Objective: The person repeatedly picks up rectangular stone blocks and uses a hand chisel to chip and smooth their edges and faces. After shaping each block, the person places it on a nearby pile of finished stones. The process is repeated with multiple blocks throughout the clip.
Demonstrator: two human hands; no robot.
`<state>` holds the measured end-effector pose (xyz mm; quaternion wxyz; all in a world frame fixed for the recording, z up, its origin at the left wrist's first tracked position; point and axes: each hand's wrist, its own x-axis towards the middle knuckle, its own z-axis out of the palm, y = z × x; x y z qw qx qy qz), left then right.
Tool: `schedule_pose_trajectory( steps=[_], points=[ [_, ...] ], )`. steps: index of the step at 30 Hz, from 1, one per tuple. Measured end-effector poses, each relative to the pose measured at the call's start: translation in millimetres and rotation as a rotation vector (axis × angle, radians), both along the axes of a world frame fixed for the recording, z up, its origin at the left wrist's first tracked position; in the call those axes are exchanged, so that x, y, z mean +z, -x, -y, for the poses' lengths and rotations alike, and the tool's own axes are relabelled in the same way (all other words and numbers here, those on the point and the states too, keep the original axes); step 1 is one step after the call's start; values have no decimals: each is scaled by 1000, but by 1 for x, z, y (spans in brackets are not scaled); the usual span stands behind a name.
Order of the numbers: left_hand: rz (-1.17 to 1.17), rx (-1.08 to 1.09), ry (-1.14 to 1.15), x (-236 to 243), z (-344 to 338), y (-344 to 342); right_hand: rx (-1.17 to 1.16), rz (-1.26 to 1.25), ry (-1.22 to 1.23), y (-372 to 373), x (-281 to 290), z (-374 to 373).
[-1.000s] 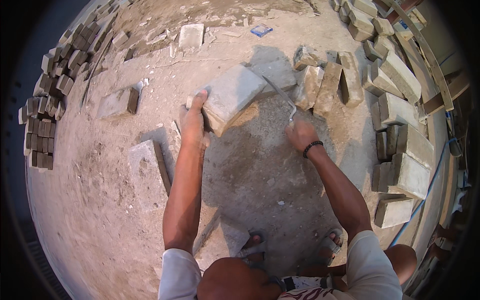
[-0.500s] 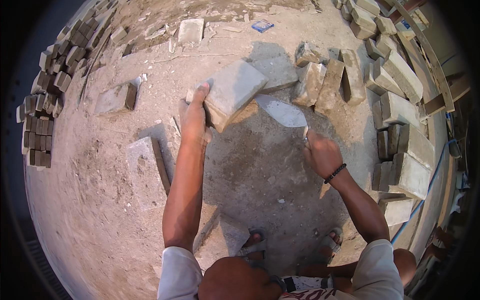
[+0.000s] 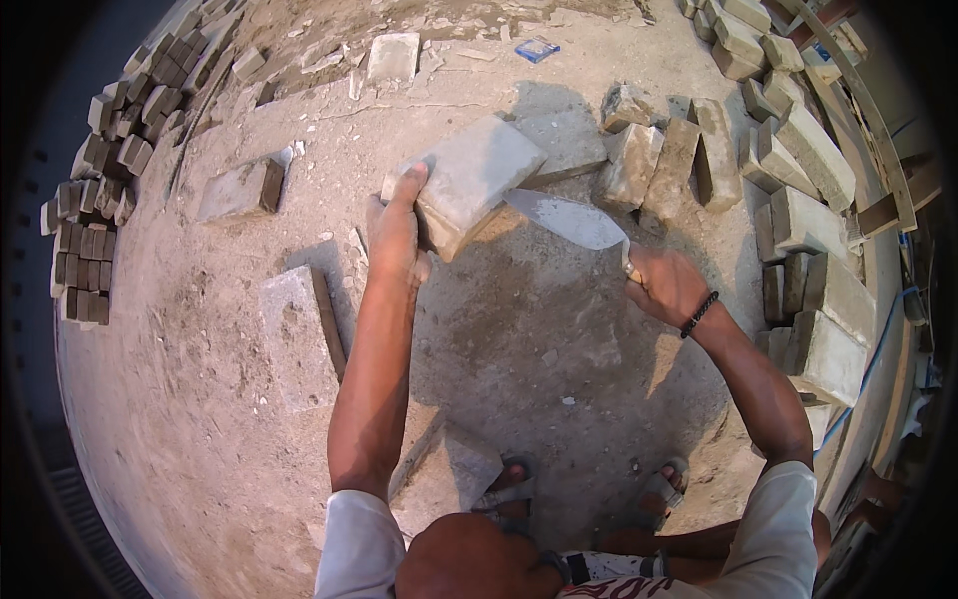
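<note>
My left hand (image 3: 397, 235) grips the left end of a grey concrete block (image 3: 479, 170), thumb along its side. My right hand (image 3: 667, 280) is closed on the handle of a metal trowel (image 3: 569, 218), whose broad blade lies face up with its tip at the block's right lower edge. Behind the held block is another flat grey block (image 3: 559, 135). Several dusty block pieces (image 3: 674, 160) stand just to the right, above the trowel.
A slab (image 3: 299, 339) lies left of my forearm, a smaller block (image 3: 239, 190) farther up. Stacked pavers (image 3: 82, 270) line the left side; larger blocks (image 3: 808, 235) line the right beside planks (image 3: 888, 180) and a blue hose. My sandalled feet (image 3: 664, 489) are below.
The trowel has swung from slanting edge-on to blade face up. My right hand has moved right and slightly down from a second ago; my left hand still holds the block.
</note>
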<state>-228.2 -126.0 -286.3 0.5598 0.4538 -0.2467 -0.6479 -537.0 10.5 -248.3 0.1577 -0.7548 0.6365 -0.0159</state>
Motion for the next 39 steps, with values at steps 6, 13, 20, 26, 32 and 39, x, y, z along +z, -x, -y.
schedule_pose_trajectory(
  steps=[6,13,20,26,32,39],
  points=[
    [1,-22,21,2,0,-4,16,-202,16,33,-2,36],
    [-7,-5,-12,0,0,-2,-116,-232,173,32,12,53],
    [-36,7,-114,-5,-3,-2,13,290,12,-34,-56,-4],
    [-123,-6,-78,-11,-9,0,-348,327,82,-44,-56,40],
    [-320,55,-157,-19,-13,1,-35,550,203,-103,-62,13],
    [-508,138,-333,5,-15,5,-343,627,251,-95,-67,83]
  ],
)
